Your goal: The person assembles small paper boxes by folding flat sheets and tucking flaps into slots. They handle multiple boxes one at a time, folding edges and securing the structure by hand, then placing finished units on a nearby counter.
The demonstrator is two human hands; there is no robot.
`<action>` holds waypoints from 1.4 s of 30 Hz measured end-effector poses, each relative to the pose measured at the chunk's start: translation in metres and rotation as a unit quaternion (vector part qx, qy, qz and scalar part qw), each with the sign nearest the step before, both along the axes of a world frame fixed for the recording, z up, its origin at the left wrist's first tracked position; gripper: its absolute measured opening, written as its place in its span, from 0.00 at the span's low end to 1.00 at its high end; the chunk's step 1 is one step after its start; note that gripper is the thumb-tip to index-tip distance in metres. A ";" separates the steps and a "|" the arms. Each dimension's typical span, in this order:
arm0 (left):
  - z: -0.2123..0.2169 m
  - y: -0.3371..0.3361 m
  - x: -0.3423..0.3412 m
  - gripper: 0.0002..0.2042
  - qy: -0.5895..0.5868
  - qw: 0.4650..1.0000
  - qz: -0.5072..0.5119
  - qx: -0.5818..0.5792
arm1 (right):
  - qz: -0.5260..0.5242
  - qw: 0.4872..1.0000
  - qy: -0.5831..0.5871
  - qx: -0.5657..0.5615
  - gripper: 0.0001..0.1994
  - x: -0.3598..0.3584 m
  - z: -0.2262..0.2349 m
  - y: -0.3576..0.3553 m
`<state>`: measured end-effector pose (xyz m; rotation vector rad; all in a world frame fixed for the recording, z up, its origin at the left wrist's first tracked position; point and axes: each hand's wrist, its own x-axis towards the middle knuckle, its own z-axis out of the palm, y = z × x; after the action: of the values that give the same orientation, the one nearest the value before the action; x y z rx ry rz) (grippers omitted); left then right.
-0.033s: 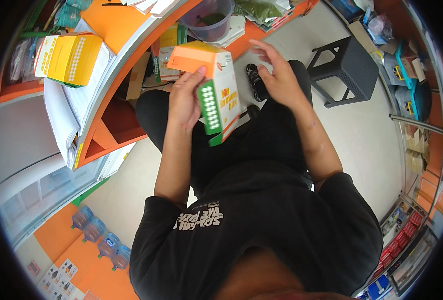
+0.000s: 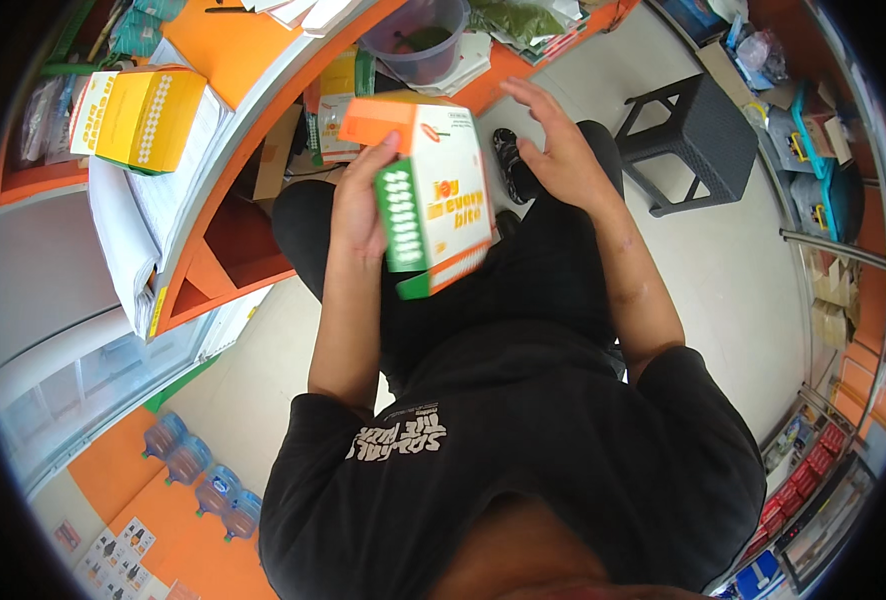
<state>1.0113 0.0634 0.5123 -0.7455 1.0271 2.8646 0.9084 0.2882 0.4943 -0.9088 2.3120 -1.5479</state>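
Note:
A folding carton (image 2: 453,185) with white, orange and green sides is held above my lap. My left hand (image 2: 361,205) grips it by its left edge, thumb on the upper left corner next to the orange flap (image 2: 378,120). A green end flap (image 2: 415,286) sticks out at the carton's lower end. To the right of the carton, my right hand (image 2: 561,150) is lifted with fingers apart, holding nothing and not touching the carton. The carton hides most of my left fingers.
On the orange counter at left, a yellow carton (image 2: 153,120) rests on a stack of papers (image 2: 123,220). A clear plastic tub (image 2: 418,45) and more cartons (image 2: 341,105) are ahead. A dark stool (image 2: 698,145) stands at right, near cluttered shelves (image 2: 823,200). Water bottles (image 2: 188,458) line the lower left.
The carton has turned in my left hand, so its white printed side faces up more broadly, and its lower end has shifted slightly left. My right hand has barely moved.

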 end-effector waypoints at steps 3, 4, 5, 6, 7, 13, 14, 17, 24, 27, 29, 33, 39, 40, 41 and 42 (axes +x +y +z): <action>0.011 -0.009 0.006 0.17 0.023 0.988 -0.088 0.124 | 0.047 0.996 0.075 0.010 0.37 0.001 -0.030 -0.001; 0.009 -0.008 0.004 0.17 0.047 0.983 -0.089 0.157 | 0.057 0.997 0.031 -0.029 0.37 0.006 -0.034 -0.007; 0.005 -0.005 0.004 0.17 0.068 0.978 -0.064 0.189 | 0.072 0.995 -0.014 -0.068 0.38 0.012 -0.035 -0.016; -0.002 0.003 0.001 0.17 0.083 0.974 -0.017 0.209 | 0.082 0.989 -0.058 -0.107 0.38 0.018 -0.037 -0.023; -0.010 0.012 0.001 0.17 0.096 0.971 0.017 0.217 | 0.053 0.988 -0.017 -0.141 0.34 0.022 -0.037 -0.029; -0.052 0.053 0.019 0.23 0.123 0.982 -0.024 -0.145 | -0.055 0.990 0.129 0.032 0.20 0.035 -0.017 -0.049; -0.049 0.053 0.016 0.23 0.097 0.979 -0.021 -0.176 | -0.041 0.985 0.144 0.080 0.20 0.039 -0.009 -0.049; -0.032 0.057 0.001 0.19 0.059 0.970 0.033 -0.232 | -0.043 0.966 0.241 0.082 0.22 0.041 -0.009 -0.049; -0.023 0.039 -0.011 0.15 0.010 0.971 0.122 -0.205 | -0.102 0.981 0.149 -0.077 0.17 0.038 -0.009 -0.039; -0.017 0.037 -0.016 0.10 0.010 0.957 0.127 -0.259 | -0.103 0.982 0.131 -0.085 0.10 0.031 -0.009 -0.036; -0.017 0.034 -0.019 0.09 0.020 0.948 0.119 -0.293 | -0.114 0.979 0.018 -0.169 0.07 0.030 -0.004 -0.040; -0.018 0.027 -0.022 0.09 0.069 0.915 0.086 -0.388 | -0.114 0.959 -0.138 -0.219 0.07 0.018 0.014 -0.037; -0.045 0.018 -0.009 0.16 0.149 0.853 0.030 -0.499 | -0.033 0.973 -0.066 -0.220 0.06 0.019 0.015 -0.041; -0.055 0.016 -0.006 0.17 0.142 0.832 0.016 -0.536 | -0.034 0.975 -0.057 -0.214 0.06 0.021 0.017 -0.042; -0.059 0.016 -0.003 0.17 0.134 0.810 0.002 -0.571 | -0.036 0.977 -0.049 -0.207 0.06 0.022 0.019 -0.042; -0.061 0.016 -0.001 0.16 0.117 0.833 0.001 -0.540 | -0.039 0.978 -0.040 -0.199 0.05 0.023 0.022 -0.042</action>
<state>1.0099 0.0790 0.4511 -0.3314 2.7009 2.1554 0.9316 0.2464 0.5163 -0.8265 2.0389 -2.0882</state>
